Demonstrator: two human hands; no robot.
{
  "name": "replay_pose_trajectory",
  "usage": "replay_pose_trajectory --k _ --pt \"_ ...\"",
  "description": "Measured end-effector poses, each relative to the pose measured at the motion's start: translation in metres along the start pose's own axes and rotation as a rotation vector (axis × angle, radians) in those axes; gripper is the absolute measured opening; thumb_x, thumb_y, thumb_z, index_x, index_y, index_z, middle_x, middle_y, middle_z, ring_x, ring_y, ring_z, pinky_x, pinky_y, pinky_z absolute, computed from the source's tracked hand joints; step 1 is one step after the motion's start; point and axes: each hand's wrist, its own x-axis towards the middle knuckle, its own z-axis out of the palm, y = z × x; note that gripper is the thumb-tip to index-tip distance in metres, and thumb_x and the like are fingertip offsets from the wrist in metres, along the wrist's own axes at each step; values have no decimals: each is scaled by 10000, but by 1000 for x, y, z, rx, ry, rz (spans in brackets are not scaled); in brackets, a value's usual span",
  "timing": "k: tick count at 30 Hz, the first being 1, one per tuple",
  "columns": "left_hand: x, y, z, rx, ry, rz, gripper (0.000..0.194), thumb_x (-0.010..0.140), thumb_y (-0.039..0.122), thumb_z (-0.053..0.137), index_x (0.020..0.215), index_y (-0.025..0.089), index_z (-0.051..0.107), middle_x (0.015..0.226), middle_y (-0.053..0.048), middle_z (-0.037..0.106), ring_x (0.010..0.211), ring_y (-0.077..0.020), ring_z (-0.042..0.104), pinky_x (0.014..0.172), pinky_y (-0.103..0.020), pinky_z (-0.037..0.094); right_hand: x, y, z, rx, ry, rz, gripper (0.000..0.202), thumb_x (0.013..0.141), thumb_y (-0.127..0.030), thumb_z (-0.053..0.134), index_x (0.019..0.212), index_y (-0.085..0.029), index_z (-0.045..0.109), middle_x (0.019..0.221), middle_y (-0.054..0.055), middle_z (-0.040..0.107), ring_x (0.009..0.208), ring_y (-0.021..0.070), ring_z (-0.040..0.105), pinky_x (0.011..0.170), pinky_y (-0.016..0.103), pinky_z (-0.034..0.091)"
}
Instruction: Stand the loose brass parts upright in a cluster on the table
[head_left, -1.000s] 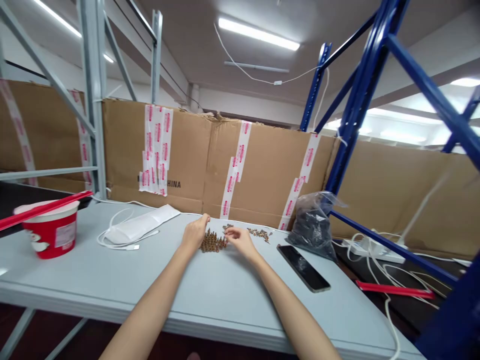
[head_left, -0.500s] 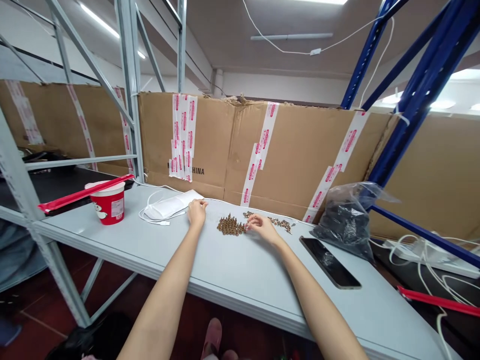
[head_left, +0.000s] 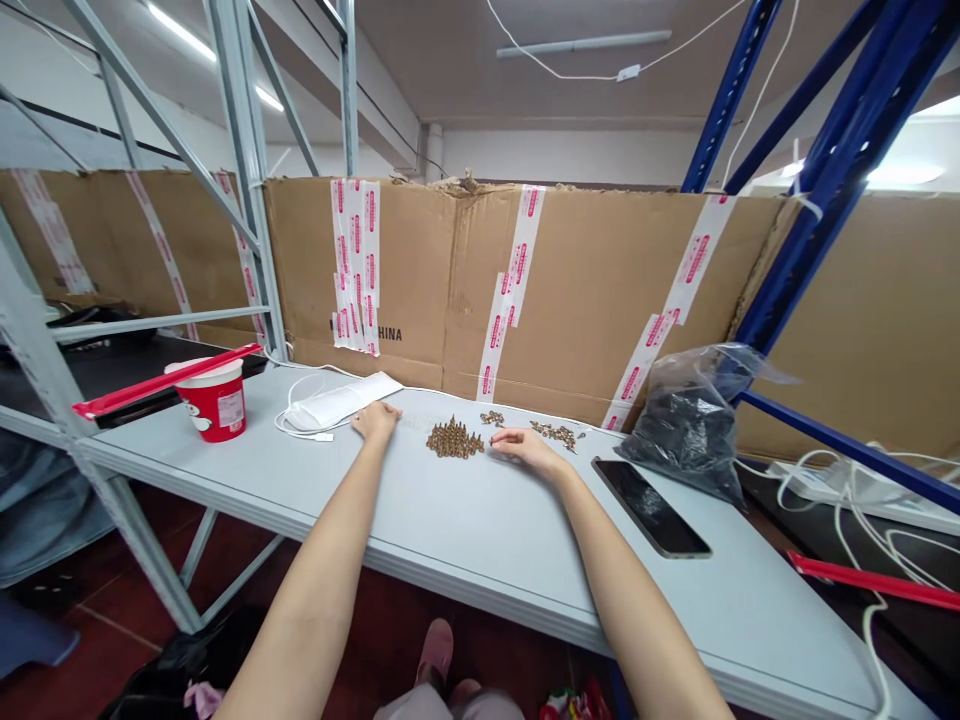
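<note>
Small, pointed, brassy pieces [head_left: 454,440] stand in a tight, bristling cluster toward the far edge of the smooth grey tabletop [head_left: 450,510]. Just right of them, the right hand [head_left: 525,447] brings thumb and fingertips close together; whether they hold anything is unclear. The left hand [head_left: 377,420] curls loosely beside the flat white pouch [head_left: 345,402], its grip hidden.

Brass-coloured pointed pieces [head_left: 452,441] clustered, many upright; loose pieces [head_left: 553,433] scattered behind.
</note>
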Motion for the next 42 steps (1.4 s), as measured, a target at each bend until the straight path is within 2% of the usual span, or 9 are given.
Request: replay_pose_trajectory --k 5,9,16,21,26,31,39,42 --pt "5 -1 5 21 21 12 149 694 352 596 750 237 674 1001 -90 642 1067 -289 474 888 -422 286 2 1 3 56 -50 -17 342 567 -379 708 784 -129 623 668 27 626 580 95 526 531 215 353" --pt "7 -3 8 53 48 58 147 699 354 587 729 233 666 1014 -80 637 1076 -280 460 891 -415 289 6 2 4 -38 -10 1 311 546 -361 716 743 -138 624 632 30 632 543 100 521 474 208 333" --pt "7 -2 3 76 14 47 145 686 356 610 731 236 675 1018 -84 629 1079 -288 453 886 -416 306 7 5 0 -166 11 3 287 544 -374 709 691 -137 643 589 8 600 482 79 448 457 215 308" --pt "7 -1 0 84 -15 48 119 675 338 633 727 243 683 986 -75 643 1060 -283 478 894 -412 309 10 11 0 -207 -21 -27 228 560 -332 698 685 -145 662 620 20 630 550 105 504 523 232 362" --pt "6 0 -2 92 -44 66 113 662 346 649 717 253 680 961 -58 655 1045 -267 508 905 -403 309 14 17 3 -264 -3 -17 172 557 -264 692 682 -147 674 662 37 663 609 135 558 599 258 404" --pt "7 -2 -5 32 -64 37 126 658 328 641 737 239 684 941 -66 665 1017 -275 528 911 -416 303 14 17 5 -314 3 -38 147 583 -262 683 681 -153 672 699 45 679 654 152 586 631 263 422" --pt "4 -1 -7 -14 22 75 107 666 308 637 750 254 673 913 -37 675 964 -228 553 889 -364 328 9 2 13 -753 76 -117 133 656 -328 665 707 -206 678 737 2 677 704 134 578 609 226 366" --pt "3 -1 -7 -16 15 125 106 670 303 635 754 249 671 886 -29 678 922 -208 570 845 -320 363 7 -5 19 -888 107 -121 121 671 -350 661 719 -238 670 737 -24 672 699 125 570 585 220 330"
